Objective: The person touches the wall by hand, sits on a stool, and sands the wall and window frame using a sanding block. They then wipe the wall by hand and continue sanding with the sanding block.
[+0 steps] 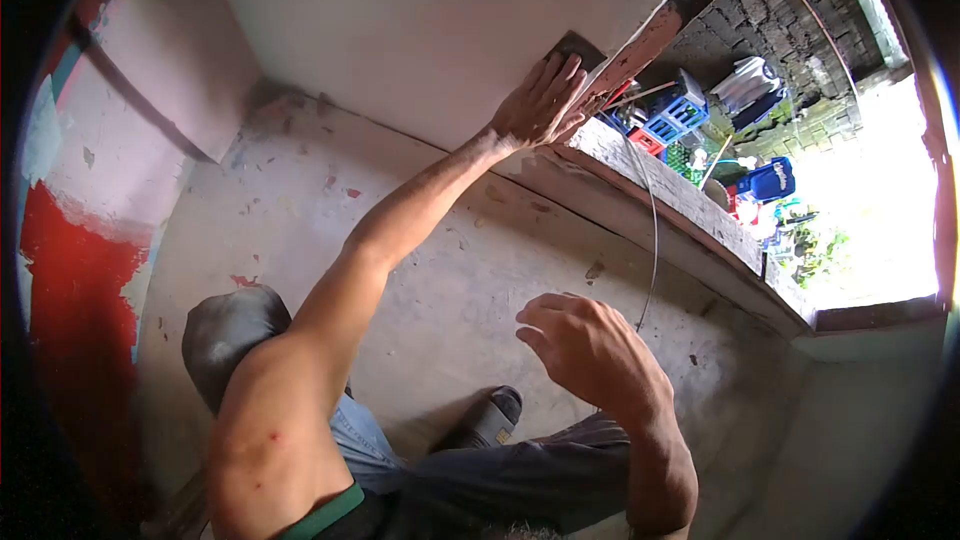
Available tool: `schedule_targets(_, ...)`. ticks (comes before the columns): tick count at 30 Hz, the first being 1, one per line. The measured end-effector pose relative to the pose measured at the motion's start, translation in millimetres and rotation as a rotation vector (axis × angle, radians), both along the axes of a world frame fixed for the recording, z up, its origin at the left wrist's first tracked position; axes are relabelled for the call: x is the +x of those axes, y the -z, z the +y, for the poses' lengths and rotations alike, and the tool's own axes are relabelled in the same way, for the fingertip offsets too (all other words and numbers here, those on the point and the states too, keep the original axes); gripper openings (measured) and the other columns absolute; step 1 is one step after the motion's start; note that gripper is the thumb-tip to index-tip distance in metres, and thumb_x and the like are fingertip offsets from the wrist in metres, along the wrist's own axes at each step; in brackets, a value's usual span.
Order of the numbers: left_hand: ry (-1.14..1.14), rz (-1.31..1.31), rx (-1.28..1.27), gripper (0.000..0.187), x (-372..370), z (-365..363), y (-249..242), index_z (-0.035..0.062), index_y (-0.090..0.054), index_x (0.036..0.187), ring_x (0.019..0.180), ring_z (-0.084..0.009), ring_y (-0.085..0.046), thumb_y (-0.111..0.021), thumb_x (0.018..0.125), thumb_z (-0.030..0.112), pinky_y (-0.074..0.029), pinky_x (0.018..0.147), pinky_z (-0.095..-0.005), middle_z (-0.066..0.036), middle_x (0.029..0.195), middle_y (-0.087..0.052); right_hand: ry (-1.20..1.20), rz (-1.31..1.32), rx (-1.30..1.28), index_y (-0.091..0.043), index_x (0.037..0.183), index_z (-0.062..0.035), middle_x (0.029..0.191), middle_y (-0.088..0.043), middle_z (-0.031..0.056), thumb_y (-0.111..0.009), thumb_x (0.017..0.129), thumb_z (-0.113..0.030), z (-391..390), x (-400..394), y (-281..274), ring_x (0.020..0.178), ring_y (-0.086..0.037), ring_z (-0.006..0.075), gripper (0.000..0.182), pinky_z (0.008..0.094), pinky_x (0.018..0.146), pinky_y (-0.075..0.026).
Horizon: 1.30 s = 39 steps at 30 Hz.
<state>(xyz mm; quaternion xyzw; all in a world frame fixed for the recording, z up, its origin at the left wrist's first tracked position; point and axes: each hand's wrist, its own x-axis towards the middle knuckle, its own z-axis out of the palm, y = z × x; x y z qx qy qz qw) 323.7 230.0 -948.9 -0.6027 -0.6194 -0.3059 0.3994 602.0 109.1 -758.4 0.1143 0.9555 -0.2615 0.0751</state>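
With its fingers stretched out, my left hand presses a dark square of sandpaper flat against the pale wall, close to the wall's edge by the window opening. Only the upper part of the sandpaper shows past my fingers. My right hand hangs in the air above the floor, loosely curled. A small gap shows between its thumb and forefinger, and I see nothing held there; its palm side is hidden.
A worn wooden frame and sill border the opening on the right. Beyond it lie blue crates and other clutter by a brick wall. A thin cable hangs over the sill. My sandalled foot rests on the paint-spotted floor. Red paint marks the left wall.
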Motion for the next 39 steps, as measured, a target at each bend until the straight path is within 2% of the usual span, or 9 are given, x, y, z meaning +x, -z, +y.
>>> schedule_targets(8,0.058,-0.022,0.03,0.071,0.0,-3.0,-4.4,-0.0007,-0.03,0.149,0.137,-0.0423,-0.037,-0.055,0.098,0.041,-0.035,0.114,-0.0499,-0.025,0.155,-0.026,-0.009,-0.029,-0.002,-0.071,0.098,0.0008,0.099,-0.071,0.0149,-0.064,0.092,-0.012,0.8,-10.1,10.6,0.088,-0.069,0.0313,0.016,0.0412,0.08,-0.056)
schedule_targets(11,0.066,0.046,0.074,0.073,-6.8,-2.2,-2.1,-0.0021,-0.028,0.15,0.138,-0.0415,-0.036,-0.053,0.098,0.043,-0.035,0.115,-0.0495,-0.025,0.155,-0.025,0.038,-0.087,0.015,-0.071,0.098,-0.0004,0.101,-0.072,0.0134,-0.066,0.092,-0.016,0.3,-16.5,6.1,0.092,-0.068,0.0319,0.017,0.039,0.086,-0.054)
schedule_targets(14,0.054,0.03,-0.025,0.075,-5.2,-4.6,-4.2,-0.0041,-0.027,0.149,0.139,-0.041,-0.036,-0.051,0.099,0.045,-0.033,0.116,-0.0493,-0.025,0.155,-0.025,0.031,-0.074,0.002,-0.071,0.098,-0.0003,0.1,-0.072,0.0139,-0.066,0.092,-0.016,5.9,-19.1,11.3,0.091,-0.068,0.032,0.018,0.039,0.084,-0.054)
schedule_targets(21,0.003,0.04,0.071,0.069,3.5,10.2,-23.9,-0.0058,-0.036,0.145,0.138,-0.0395,-0.037,-0.048,0.1,0.046,-0.033,0.116,-0.0487,-0.025,0.152,-0.032,0.043,-0.075,-0.026,-0.071,0.098,-0.0004,0.1,-0.072,0.0131,-0.066,0.092,-0.017,9.3,-20.2,11.7,0.089,-0.069,0.0306,0.018,0.0389,0.083,-0.054)
schedule_targets(29,0.041,-0.043,0.08,0.078,5.9,16.8,-14.3,-0.0039,-0.028,0.149,0.139,-0.04,-0.036,-0.048,0.098,0.052,-0.032,0.116,-0.0483,-0.025,0.154,-0.029,0.05,-0.096,-0.058,-0.071,0.098,-0.0006,0.101,-0.072,0.0134,-0.067,0.091,-0.018,19.0,-10.1,16.7,0.093,-0.068,0.0306,0.019,0.0392,0.085,-0.053)
schedule_targets(31,0.048,-0.06,0.136,0.08,6.5,24.2,-22.1,-0.004,-0.029,0.149,0.139,-0.0401,-0.036,-0.049,0.096,0.053,-0.032,0.116,-0.0479,-0.025,0.154,-0.03,0.056,-0.104,-0.029,-0.071,0.098,-0.001,0.101,-0.072,0.013,-0.067,0.091,-0.017,23.5,-8.1,15.0,0.092,-0.068,0.0306,0.018,0.0394,0.085,-0.053)
schedule_targets(33,0.077,-0.099,0.197,0.08,12.8,25.9,-45.8,-0.0042,-0.031,0.147,0.138,-0.0403,-0.037,-0.051,0.095,0.054,-0.031,0.117,-0.0475,-0.025,0.153,-0.031,0.077,-0.119,-0.026,-0.071,0.098,-0.0012,0.101,-0.072,0.0126,-0.067,0.091,-0.017,26.1,-8.0,18.6,0.092,-0.068,0.0308,0.018,0.0398,0.084,-0.053)
schedule_targets(36,0.001,-0.036,0.201,0.081,15.9,30.0,-94.1,-0.0047,-0.035,0.145,0.139,-0.0407,-0.036,-0.054,0.094,0.054,-0.03,0.117,-0.0474,-0.025,0.151,-0.035,0.086,-0.141,-0.049,-0.071,0.097,-0.0013,0.101,-0.071,0.0119,-0.066,0.091,-0.016,24.5,-10.4,14.9,0.091,-0.067,0.0319,0.017,0.0402,0.083,-0.053)
schedule_targets(39,0.057,-0.098,0.238,0.08,11.3,23.5,-46.3,-0.0061,-0.038,0.143,0.14,-0.0406,-0.035,-0.053,0.094,0.055,-0.029,0.118,-0.0487,-0.025,0.15,-0.037,0.052,-0.092,-0.076,-0.071,0.096,-0.001,0.1,-0.071,0.012,-0.066,0.09,-0.015,24.1,-11.3,11.2,0.089,-0.067,0.0326,0.016,0.0401,0.082,-0.053)
